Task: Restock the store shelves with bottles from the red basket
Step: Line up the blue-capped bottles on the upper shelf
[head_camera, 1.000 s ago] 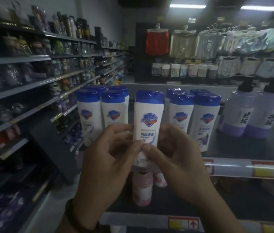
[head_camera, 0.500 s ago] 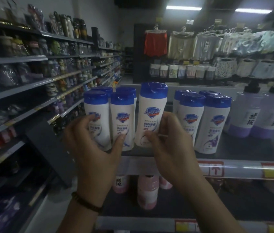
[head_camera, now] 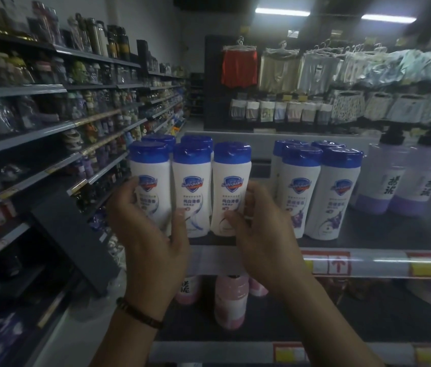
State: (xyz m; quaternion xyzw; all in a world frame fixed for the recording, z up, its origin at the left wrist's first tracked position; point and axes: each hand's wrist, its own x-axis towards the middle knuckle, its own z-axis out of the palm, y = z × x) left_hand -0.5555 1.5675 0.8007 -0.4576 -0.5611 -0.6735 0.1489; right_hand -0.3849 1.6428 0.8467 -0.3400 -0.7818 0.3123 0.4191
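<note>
Three white bottles with blue caps stand side by side at the front of the top shelf point(head_camera: 383, 231). My right hand point(head_camera: 264, 234) wraps the rightmost of them, the white bottle point(head_camera: 231, 181), which stands upright on the shelf. My left hand point(head_camera: 145, 234) cups the other two, fingers on the leftmost bottle point(head_camera: 151, 178) and thumb against the middle bottle point(head_camera: 192, 181). More of the same bottles stand behind them. The red basket is not in view.
A second group of blue-capped bottles point(head_camera: 317, 186) stands to the right across a gap, then purple pump bottles point(head_camera: 399, 178). Pink bottles point(head_camera: 230, 300) sit on the shelf below. A long aisle of shelves point(head_camera: 50, 128) runs along the left; hanging clothes point(head_camera: 238, 64) are behind.
The bottle I held up in both hands has gone onto the shelf, upright beside the left group. My left hand shifted from it to the two bottles on the left.
</note>
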